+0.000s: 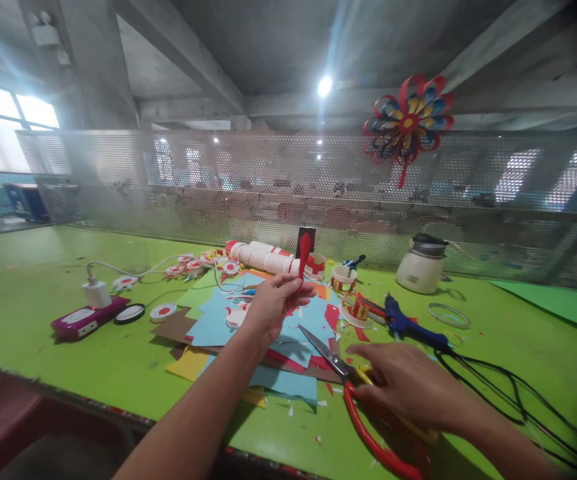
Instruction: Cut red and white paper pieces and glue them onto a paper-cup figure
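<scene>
My left hand (278,300) is raised over the paper pile, pinching the lower end of a narrow red paper piece (305,253) that stands upright. Its top is wider and pointed. To the right, my right hand (403,380) hovers palm down over the handles of the scissors (336,363), with thumb and forefinger apart. These scissors have red handles, and their blades lie shut across the papers. A yellow handle (363,377) shows partly under the hand. Light blue paper sheets (273,340) are stacked beneath my left hand, with red, yellow and brown sheets among them.
A blue glue gun (411,327) with a black cord lies at right, near a tape roll (356,317). Behind stand a white pot (421,263) and white rolls (263,255). A purple power strip (88,319) sits at left. A paper flower (408,123) hangs above the perforated screen.
</scene>
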Action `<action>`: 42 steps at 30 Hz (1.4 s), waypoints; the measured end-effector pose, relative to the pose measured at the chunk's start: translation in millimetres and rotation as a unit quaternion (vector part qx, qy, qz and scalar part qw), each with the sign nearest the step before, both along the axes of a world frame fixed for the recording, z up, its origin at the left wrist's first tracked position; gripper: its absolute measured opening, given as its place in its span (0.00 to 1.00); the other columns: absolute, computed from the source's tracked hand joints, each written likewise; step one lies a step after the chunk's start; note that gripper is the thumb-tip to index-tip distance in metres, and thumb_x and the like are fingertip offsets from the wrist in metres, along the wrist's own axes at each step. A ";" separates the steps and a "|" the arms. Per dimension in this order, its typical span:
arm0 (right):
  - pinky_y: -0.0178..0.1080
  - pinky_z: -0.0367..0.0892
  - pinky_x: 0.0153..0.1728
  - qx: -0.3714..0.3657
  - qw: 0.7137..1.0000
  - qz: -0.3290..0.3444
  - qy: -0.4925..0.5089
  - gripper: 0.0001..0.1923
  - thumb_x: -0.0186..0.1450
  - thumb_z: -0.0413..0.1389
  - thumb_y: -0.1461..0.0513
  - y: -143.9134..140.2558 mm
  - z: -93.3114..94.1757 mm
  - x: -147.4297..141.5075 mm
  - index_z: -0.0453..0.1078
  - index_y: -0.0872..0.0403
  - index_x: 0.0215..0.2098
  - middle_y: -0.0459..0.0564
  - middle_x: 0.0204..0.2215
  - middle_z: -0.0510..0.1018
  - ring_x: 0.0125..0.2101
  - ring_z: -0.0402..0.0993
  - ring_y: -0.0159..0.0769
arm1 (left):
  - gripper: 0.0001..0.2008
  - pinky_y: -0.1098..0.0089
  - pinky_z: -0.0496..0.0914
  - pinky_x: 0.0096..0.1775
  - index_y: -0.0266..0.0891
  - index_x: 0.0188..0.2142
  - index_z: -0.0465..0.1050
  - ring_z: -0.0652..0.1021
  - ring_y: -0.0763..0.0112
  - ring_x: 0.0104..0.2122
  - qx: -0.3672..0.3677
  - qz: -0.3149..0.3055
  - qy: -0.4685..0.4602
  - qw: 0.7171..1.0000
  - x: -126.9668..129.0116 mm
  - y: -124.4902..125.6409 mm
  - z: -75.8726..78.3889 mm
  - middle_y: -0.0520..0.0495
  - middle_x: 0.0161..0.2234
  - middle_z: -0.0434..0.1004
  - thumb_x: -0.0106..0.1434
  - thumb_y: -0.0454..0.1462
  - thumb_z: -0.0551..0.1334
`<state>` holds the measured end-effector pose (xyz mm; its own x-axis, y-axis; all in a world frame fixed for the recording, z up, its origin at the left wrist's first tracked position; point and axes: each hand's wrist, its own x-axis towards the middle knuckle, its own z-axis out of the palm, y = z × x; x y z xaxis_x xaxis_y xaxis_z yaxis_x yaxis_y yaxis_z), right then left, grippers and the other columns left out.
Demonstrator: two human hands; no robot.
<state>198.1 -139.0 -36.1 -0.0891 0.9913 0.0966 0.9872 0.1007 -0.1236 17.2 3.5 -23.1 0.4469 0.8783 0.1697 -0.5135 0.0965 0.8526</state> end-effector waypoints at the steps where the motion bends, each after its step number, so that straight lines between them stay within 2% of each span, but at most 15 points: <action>1: 0.41 0.60 0.32 0.017 0.999 0.004 0.031 0.22 0.58 0.55 0.53 1.3 4.2 1.1 0.69 0.48 0.50 0.53 0.35 0.78 0.34 0.72 0.45 | 0.04 0.68 0.72 0.34 0.32 0.33 0.68 0.80 0.65 0.31 0.003 0.002 0.013 1.000 0.6 -1.0 -0.9 0.40 0.30 0.78 0.57 0.31 0.61; 4: 0.37 0.59 0.27 0.056 0.987 0.007 0.147 0.19 0.62 0.50 0.52 7.1 18.2 2.3 0.71 0.52 0.47 0.49 0.25 0.75 0.25 0.67 0.35 | 0.06 0.71 0.71 0.31 0.32 0.35 0.67 0.80 0.64 0.31 0.019 -0.001 0.050 0.999 3.3 -5.5 -2.4 0.39 0.30 0.78 0.57 0.32 0.62; 7: 0.37 0.61 0.27 0.072 0.962 -0.002 0.264 0.18 0.61 0.52 0.51 15.1 28.6 1.2 0.73 0.56 0.39 0.48 0.24 0.74 0.24 0.66 0.33 | 0.11 0.71 0.70 0.29 0.32 0.39 0.65 0.80 0.63 0.31 0.043 -0.038 0.065 0.996 6.8 -11.8 -2.9 0.39 0.30 0.78 0.56 0.32 0.62; 11: 0.36 0.63 0.26 0.058 0.893 -0.041 0.444 0.17 0.57 0.56 0.51 29.3 34.1 -2.0 0.72 0.57 0.34 0.48 0.23 0.72 0.23 0.67 0.31 | 0.15 0.69 0.71 0.30 0.32 0.43 0.64 0.80 0.62 0.31 0.076 -0.122 0.076 0.987 11.2 -20.0 -3.8 0.38 0.31 0.79 0.55 0.31 0.63; 15: 0.35 0.61 0.24 0.084 0.842 -0.062 0.529 0.16 0.55 0.59 0.51 44.5 33.0 -7.8 0.70 0.57 0.26 0.46 0.20 0.71 0.21 0.65 0.29 | 0.18 0.67 0.71 0.31 0.32 0.44 0.64 0.80 0.61 0.30 0.098 -0.174 0.087 0.976 14.6 -25.4 -7.4 0.39 0.29 0.78 0.54 0.32 0.65; 21: 0.34 0.52 0.20 0.152 0.799 -0.017 0.582 0.16 0.52 0.61 0.54 54.8 27.5 -16.1 0.66 0.56 0.16 0.40 0.12 0.64 0.16 0.57 0.24 | 0.16 0.65 0.71 0.32 0.34 0.42 0.65 0.79 0.61 0.30 0.089 -0.219 0.101 0.966 15.2 -24.8 -12.4 0.40 0.29 0.78 0.53 0.33 0.64; 24: 0.34 0.52 0.20 0.145 0.783 -0.017 0.605 0.16 0.51 0.62 0.54 56.5 23.4 -14.7 0.66 0.56 0.16 0.40 0.12 0.65 0.16 0.57 0.24 | 0.12 0.65 0.70 0.31 0.33 0.37 0.69 0.79 0.62 0.29 0.054 -0.216 0.123 0.967 14.5 -21.8 -12.0 0.39 0.29 0.78 0.57 0.40 0.58; 27: 0.34 0.51 0.19 0.129 0.769 -0.011 0.626 0.16 0.50 0.63 0.54 57.7 16.8 -13.0 0.66 0.57 0.16 0.40 0.13 0.65 0.15 0.57 0.24 | 0.18 0.67 0.69 0.32 0.32 0.31 0.71 0.78 0.64 0.29 0.043 -0.222 0.140 0.964 15.8 -21.4 -11.7 0.38 0.29 0.77 0.58 0.47 0.56; 29: 0.34 0.50 0.19 0.119 0.768 -0.012 0.629 0.16 0.50 0.63 0.54 57.7 11.7 -13.7 0.66 0.57 0.16 0.40 0.12 0.64 0.15 0.56 0.24 | 0.19 0.68 0.68 0.32 0.32 0.30 0.72 0.77 0.66 0.29 0.070 -0.217 0.157 0.961 17.9 -22.7 -13.2 0.40 0.29 0.77 0.57 0.48 0.58; 32: 0.33 0.49 0.19 0.098 0.778 -0.010 0.621 0.16 0.52 0.62 0.54 56.9 4.8 -16.4 0.67 0.57 0.17 0.40 0.11 0.65 0.15 0.56 0.24 | 0.15 0.72 0.64 0.30 0.32 0.27 0.73 0.74 0.71 0.27 0.126 -0.178 0.196 0.956 21.2 -24.0 -18.1 0.43 0.27 0.76 0.53 0.45 0.64; 34: 0.33 0.51 0.19 0.091 0.775 -0.007 0.626 0.15 0.52 0.62 0.55 56.9 1.8 -16.9 0.67 0.57 0.17 0.41 0.12 0.66 0.15 0.57 0.24 | 0.13 0.73 0.61 0.28 0.32 0.24 0.72 0.71 0.75 0.24 0.142 -0.154 0.216 0.954 22.3 -23.6 -21.1 0.45 0.24 0.75 0.51 0.42 0.66; 42: 0.33 0.54 0.20 0.132 0.706 -0.028 0.695 0.15 0.48 0.65 0.55 56.1 5.9 -2.7 0.68 0.58 0.19 0.42 0.14 0.67 0.16 0.59 0.24 | 0.11 0.73 0.59 0.27 0.33 0.20 0.72 0.67 0.77 0.21 0.133 -0.176 0.239 0.946 19.5 -23.9 -20.0 0.47 0.20 0.72 0.50 0.41 0.66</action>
<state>195.5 -82.9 -30.2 0.3125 0.9208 0.2334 -0.0663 0.2663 -0.9616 36.8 -20.5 -43.1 0.7849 0.6158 0.0688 -0.0392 -0.0615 0.9973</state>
